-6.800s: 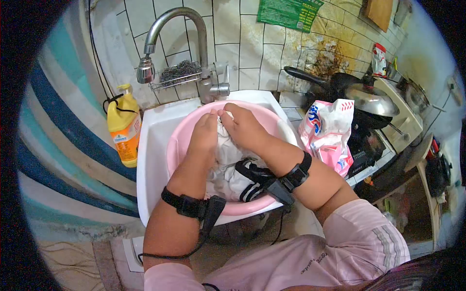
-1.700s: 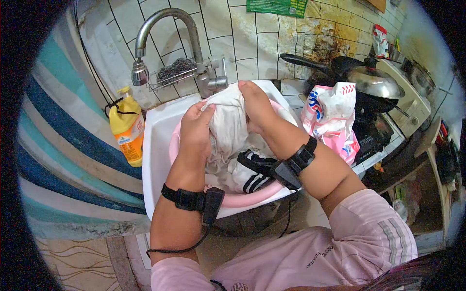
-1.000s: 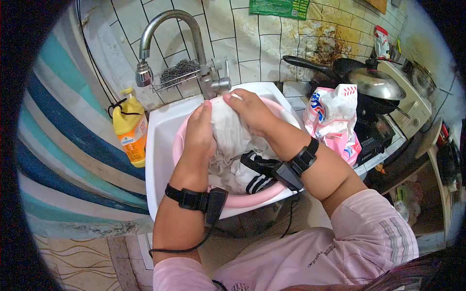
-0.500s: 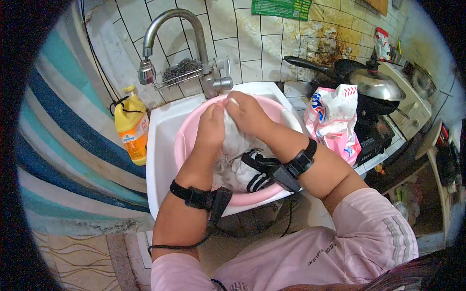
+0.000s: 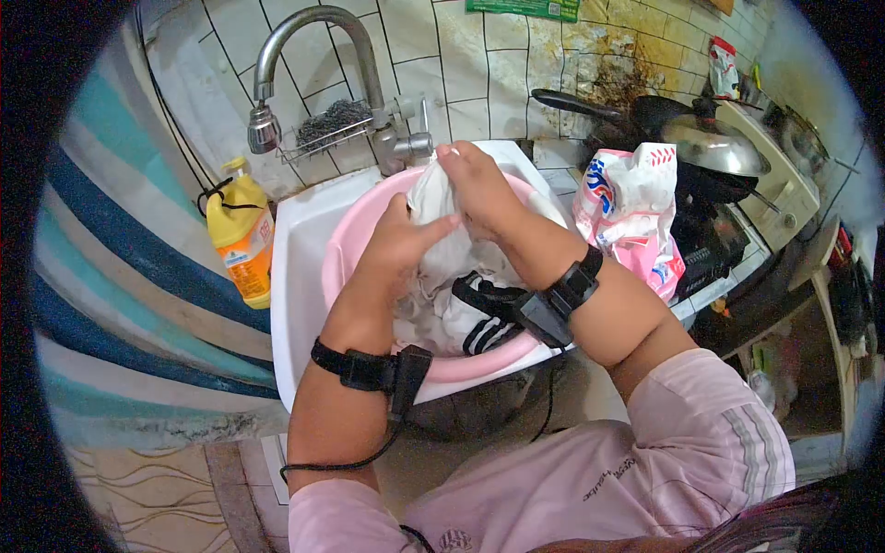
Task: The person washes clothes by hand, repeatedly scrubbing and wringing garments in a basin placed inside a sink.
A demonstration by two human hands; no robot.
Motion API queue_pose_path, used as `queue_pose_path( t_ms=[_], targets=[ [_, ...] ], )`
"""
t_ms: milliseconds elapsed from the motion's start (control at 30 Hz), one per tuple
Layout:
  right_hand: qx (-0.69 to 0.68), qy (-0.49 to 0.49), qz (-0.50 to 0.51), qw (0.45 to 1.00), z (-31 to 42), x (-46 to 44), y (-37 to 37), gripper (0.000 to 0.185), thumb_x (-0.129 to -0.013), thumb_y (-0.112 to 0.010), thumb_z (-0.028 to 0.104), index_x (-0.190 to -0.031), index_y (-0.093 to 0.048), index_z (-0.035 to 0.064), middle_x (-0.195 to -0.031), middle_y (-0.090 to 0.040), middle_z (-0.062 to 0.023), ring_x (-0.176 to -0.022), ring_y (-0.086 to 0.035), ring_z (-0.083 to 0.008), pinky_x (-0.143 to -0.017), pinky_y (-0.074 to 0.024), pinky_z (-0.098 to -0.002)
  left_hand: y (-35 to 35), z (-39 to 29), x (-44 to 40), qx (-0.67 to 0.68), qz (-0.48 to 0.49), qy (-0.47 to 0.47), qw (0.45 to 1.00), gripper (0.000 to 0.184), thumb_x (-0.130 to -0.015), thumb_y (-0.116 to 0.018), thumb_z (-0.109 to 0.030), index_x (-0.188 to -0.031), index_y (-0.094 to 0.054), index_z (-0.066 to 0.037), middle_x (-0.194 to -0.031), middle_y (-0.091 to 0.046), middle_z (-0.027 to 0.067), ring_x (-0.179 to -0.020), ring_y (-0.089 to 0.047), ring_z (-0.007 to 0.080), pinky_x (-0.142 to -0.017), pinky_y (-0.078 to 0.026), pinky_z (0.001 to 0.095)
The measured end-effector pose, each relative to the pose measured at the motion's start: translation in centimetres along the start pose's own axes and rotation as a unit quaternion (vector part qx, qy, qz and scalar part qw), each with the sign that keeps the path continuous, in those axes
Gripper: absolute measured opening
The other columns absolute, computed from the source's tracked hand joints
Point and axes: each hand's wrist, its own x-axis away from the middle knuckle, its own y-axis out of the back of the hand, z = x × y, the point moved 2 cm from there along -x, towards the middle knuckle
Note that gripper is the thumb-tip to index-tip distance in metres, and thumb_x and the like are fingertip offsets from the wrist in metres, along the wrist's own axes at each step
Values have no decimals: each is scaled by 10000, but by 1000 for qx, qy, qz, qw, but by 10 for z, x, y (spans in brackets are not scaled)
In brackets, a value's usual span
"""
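Note:
Over a pink basin (image 5: pixel 343 253), both hands hold a wet-looking white cloth (image 5: pixel 433 195), stretched upward from the laundry below. My left hand (image 5: pixel 406 238) wraps its side, thumb across the front; the other fingers are mostly hidden behind it. Higher up, my right hand (image 5: pixel 475 182) pinches the cloth's top end near the basin's far rim. Beneath my wrists, a white garment with black stripes (image 5: pixel 475 318) lies among other pale wet fabric in the basin.
The basin sits in a white sink (image 5: pixel 293 276) under a curved faucet (image 5: pixel 318 17). A yellow detergent jug (image 5: pixel 241 230) stands left. On the right are a pink-and-white detergent bag (image 5: pixel 631 207) and a lidded pan (image 5: pixel 719 147) on the stove.
My right hand has risen a little, lifting the cloth's upper end. My left hand has opened out from its tighter grip and now lies lower, thumb across the cloth.

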Motion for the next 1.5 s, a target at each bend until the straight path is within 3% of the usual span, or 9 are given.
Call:
queue_pose_path(
  t_ms=[33, 267, 567, 700, 767, 967, 1167, 1333, 1500],
  targets=[
    [-104, -9, 17, 994, -4, -4, -3, 230, -916, -509, 245, -985, -535, 26, -809, -563, -21, -717, -520, -120, -646, -434, -268, 2, 0, 0, 0, 1, 1, 1000, 371, -892, -545, -219, -1149, -520, 48, -1002, -609, 127, -905, -594, 187, -751, -476, 312],
    [-230, -67, 61, 969, 18, 12, -9, 417, -825, -601, 153, -1193, -454, 23, -985, -555, -68, -864, -523, -141, -740, -427, -264, 22, -14, 0, 326, -121, -25, 937, 333, -926, -480, -136, -1210, -466, 38, -1141, -570, 159, -1033, -578, 280, -879, -475, 387],
    [79, -137, 322, 934, -8, 10, -14, 441, -802, -623, 161, -1200, -523, 1, -855, -591, -35, -809, -539, -130, -725, -433, -271, 44, -10, -10, 545, -161, -37, 822, 360, -930, -428, -192, -1220, -467, 18, -1241, -524, 148, -1127, -521, 309, -1001, -383, 447],
    [42, -99, 243, 964, 3, 9, -9, 372, -841, -578, 189, -1155, -525, -3, -865, -584, -33, -804, -534, -124, -727, -432, -271, 43, -26, 2, 580, -159, -27, 798, 378, -842, -462, -133, -1186, -498, 19, -1211, -541, 155, -1124, -519, 312, -1000, -382, 448],
    [-25, -105, 143, 984, 3, 5, -6, 371, -843, -558, 191, -1134, -527, -38, -914, -630, -138, -815, -592, -200, -720, -472, -319, 49, -21, -1, 586, -166, -40, 792, 383, -800, -486, -104, -1160, -516, 25, -1183, -555, 154, -1108, -528, 308, -986, -396, 441],
    [-280, -39, 17, 959, 16, 5, -3, 244, -851, -540, 104, -1068, -544, -8, -899, -621, -105, -805, -584, -175, -710, -476, -300, 56, -10, -4, 502, -228, -61, 832, 488, -680, -467, 7, -1167, -493, 29, -1175, -539, 166, -1090, -528, 331, -987, -391, 448],
    [-293, -3, 33, 956, 15, -1, 6, 186, -874, -494, 58, -1050, -535, 17, -911, -627, -74, -808, -606, -152, -745, -500, -293, 55, -5, -2, 278, -386, -56, 878, 611, -601, -466, 75, -1209, -445, 19, -1151, -516, 184, -949, -550, 266, -833, -446, 333],
    [-352, -63, 100, 928, 22, 7, 3, 266, -785, -490, 15, -1040, -564, 9, -881, -617, -95, -787, -602, -182, -718, -494, -298, 37, -22, 3, 174, -29, -21, 984, 502, -615, -573, 17, -1116, -551, 5, -1117, -545, 146, -955, -543, 220, -790, -439, 282],
    [-390, -67, 185, 899, 19, 7, 5, 373, -736, -443, -36, -1102, -503, -2, -966, -614, -133, -846, -612, -188, -761, -502, -298, 34, -5, -5, -209, -120, -287, 927, 247, -718, -661, -126, -932, -622, -10, -928, -616, 75, -874, -568, 156, -767, -438, 254]
  ],
)
